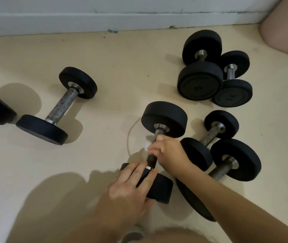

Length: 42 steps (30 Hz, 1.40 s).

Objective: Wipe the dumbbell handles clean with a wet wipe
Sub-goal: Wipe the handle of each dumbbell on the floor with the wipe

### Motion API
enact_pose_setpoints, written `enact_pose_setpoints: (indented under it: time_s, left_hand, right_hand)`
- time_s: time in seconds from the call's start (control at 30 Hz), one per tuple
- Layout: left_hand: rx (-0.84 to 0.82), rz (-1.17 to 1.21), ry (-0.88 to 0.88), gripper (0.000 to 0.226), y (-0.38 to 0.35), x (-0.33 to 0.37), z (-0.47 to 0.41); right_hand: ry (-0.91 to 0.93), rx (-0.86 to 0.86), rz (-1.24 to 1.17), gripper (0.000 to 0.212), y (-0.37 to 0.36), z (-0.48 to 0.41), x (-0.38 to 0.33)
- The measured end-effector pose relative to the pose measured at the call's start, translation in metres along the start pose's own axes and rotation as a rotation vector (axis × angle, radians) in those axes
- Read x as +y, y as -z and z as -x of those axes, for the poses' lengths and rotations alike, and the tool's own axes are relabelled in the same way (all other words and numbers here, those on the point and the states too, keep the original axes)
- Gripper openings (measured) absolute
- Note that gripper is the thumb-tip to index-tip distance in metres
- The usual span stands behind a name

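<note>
Nearest the camera, the left hand (131, 183) lies spread over the near weight of the middle dumbbell (159, 151), fingers flat on the black disc and steadying it on the floor (34, 172) rather than curling round it. Just beyond, the right hand (167, 149) is closed around that dumbbell's handle, pressing a wet wipe (147, 143) against the bar; a white scrap of it shows at the left of the fingers. This handle looks to be mid-wipe. To the right, two dumbbells (223, 151) lie close together with dull, spotted bars, and to the left another dumbbell (59, 106) has a plainly speckled handle, so these seem to need cleaning. Farthest back, a pair near the wall (215, 69) shows shinier bars; whether they are done I cannot tell.
</note>
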<state>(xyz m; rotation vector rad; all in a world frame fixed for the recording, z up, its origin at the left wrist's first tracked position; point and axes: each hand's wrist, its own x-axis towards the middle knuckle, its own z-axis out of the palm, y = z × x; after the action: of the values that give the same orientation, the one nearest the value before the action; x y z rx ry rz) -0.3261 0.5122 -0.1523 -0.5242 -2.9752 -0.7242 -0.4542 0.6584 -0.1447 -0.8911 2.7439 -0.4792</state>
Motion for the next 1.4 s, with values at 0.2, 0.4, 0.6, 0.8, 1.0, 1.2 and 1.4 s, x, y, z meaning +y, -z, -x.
enact_pose_setpoints:
  time_s: [0.2, 0.4, 0.6, 0.8, 1.0, 1.2, 1.4]
  left_hand:
    - [0.013, 0.136, 0.006, 0.068, -0.001, 0.001, 0.003]
    - [-0.112, 0.059, 0.138, 0.067, -0.005, 0.002, 0.004]
    - [-0.182, -0.070, 0.064, 0.086, -0.004, 0.003, -0.002]
    - [-0.191, 0.051, 0.020, 0.084, -0.004, 0.008, -0.009]
    - [-0.205, 0.138, -0.027, 0.080, 0.000, 0.014, -0.014]
    - [-0.316, 0.082, -0.010, 0.071, 0.006, 0.034, -0.021]
    - [-0.299, 0.052, -0.084, 0.067, 0.002, 0.046, -0.027]
  right_hand:
    - [-0.224, 0.149, 0.034, 0.015, 0.013, -0.015, 0.023]
    - [-0.058, 0.016, 0.014, 0.015, -0.004, 0.006, 0.018]
    - [0.016, -0.075, -0.046, 0.025, 0.003, 0.022, 0.005]
    - [-0.264, 0.103, -0.031, 0.016, 0.011, -0.003, 0.028]
    - [-0.167, -0.012, -0.039, 0.012, 0.006, 0.014, 0.030]
    - [-0.111, -0.132, -0.003, 0.013, 0.004, 0.034, 0.016]
    - [-0.354, 0.053, 0.073, 0.018, 0.022, 0.022, 0.043]
